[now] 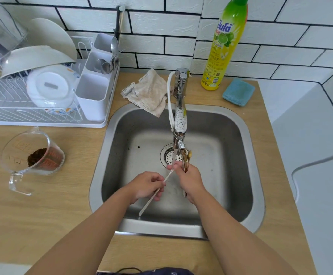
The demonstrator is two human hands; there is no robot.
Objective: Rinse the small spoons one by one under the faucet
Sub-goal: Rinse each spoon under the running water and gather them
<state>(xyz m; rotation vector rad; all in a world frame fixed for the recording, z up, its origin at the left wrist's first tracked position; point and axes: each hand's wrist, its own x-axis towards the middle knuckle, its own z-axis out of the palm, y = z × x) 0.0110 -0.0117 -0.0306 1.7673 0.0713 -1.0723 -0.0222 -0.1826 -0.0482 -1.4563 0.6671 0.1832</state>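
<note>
- Left hand (146, 185) pinches a white spoon (155, 193) by its handle.
- Right hand (189, 179) grips several small spoons (187, 159), fingertips touching the white spoon's far end.
- Faucet (179, 116) stream falls just above both grips.

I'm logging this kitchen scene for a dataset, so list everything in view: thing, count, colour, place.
sink: one, steel, set in the wooden counter
faucet: one, chrome, over the drain, water running
white spoon: one, white, under the stream, held by both hands
small spoons: a few, gold-toned, bunched in the right hand's grip
dish soap bottle: one, yellow-green, behind the sink
sponge: one, blue, right of the bottle
cloth: one, beige, on the sink's back rim
dish rack: one, white, far left, holding plates and cutlery
measuring jug: one, clear, brown grounds inside, left counter
left hand: pinches the white spoon's handle
right hand: grips the small spoons
</note>
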